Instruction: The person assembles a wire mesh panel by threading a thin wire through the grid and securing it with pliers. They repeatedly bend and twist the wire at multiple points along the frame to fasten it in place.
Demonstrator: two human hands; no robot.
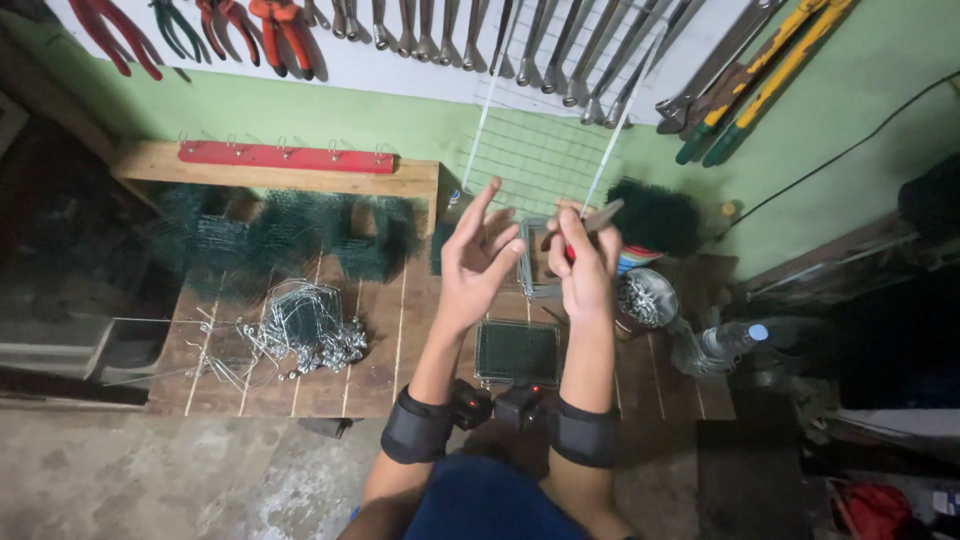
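My left hand (pixel 478 262) is raised above the wooden workbench (pixel 390 330), fingers spread apart and holding nothing. Right beside it, my right hand (pixel 583 262) is closed around pliers (pixel 592 222) with red handles, the metal jaws pointing up and to the right. Below both hands a small rectangular wire-mesh panel (pixel 517 352) lies flat on the bench. A stack of similar mesh pieces (pixel 535 270) sits behind my hands, partly hidden by them. Both wrists wear black bands.
A pile of bent wire hooks (pixel 305 330) lies at the left. Green mesh rolls (pixel 290 232) sit at the back under a shelf. A tin of metal rings (pixel 646 298) and a plastic bottle (pixel 722 342) stand at the right. Pliers and wrenches hang on the wall.
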